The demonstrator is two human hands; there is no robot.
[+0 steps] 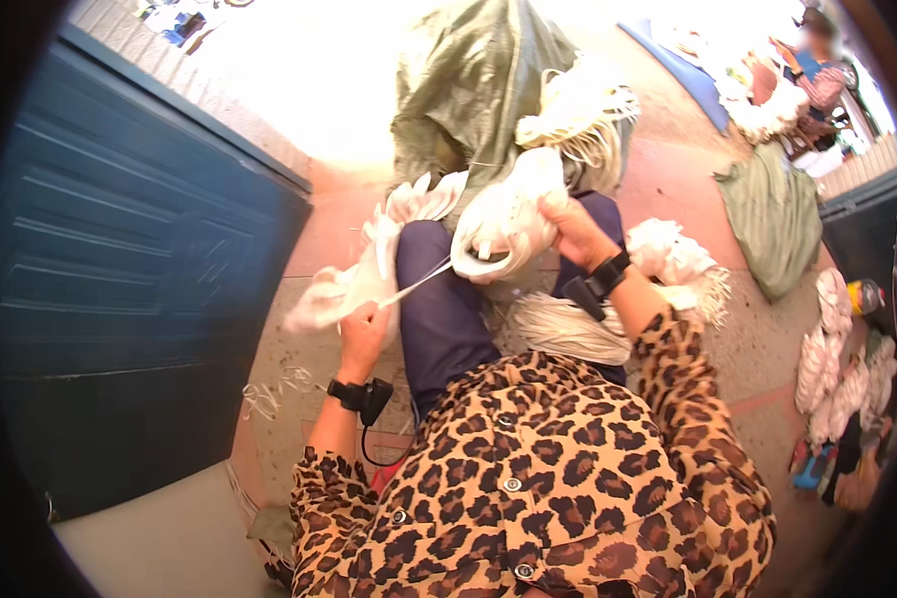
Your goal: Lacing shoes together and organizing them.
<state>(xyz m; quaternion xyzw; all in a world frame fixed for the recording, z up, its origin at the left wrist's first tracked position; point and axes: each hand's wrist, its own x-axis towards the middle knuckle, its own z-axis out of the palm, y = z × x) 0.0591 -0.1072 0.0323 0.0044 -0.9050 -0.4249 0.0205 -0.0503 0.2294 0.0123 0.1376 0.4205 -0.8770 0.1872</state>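
My right hand (575, 235) is closed on the edge of a rolled white cloth bundle (498, 224) above my knees. A thin white strip (424, 281) runs taut from the bundle to my left hand (365, 334), whose fingers are closed on it. Just beyond my left hand, more white cloth pieces (354, 284) lie beside my left knee, some with finger-like ends. A hank of cream strips (568, 329) rests between my thighs, close to my lap. Another white bundle with loose ends (673, 261) lies right of my right knee.
Ahead stands a large olive sack (468, 90), with stringy cream material (578, 115) on it. A blue door (149, 259) is at left. Loose strips (274, 391) lie on the floor. At right are a green sack (772, 219) and white bundles (827, 359). A person (817, 80) sits far right.
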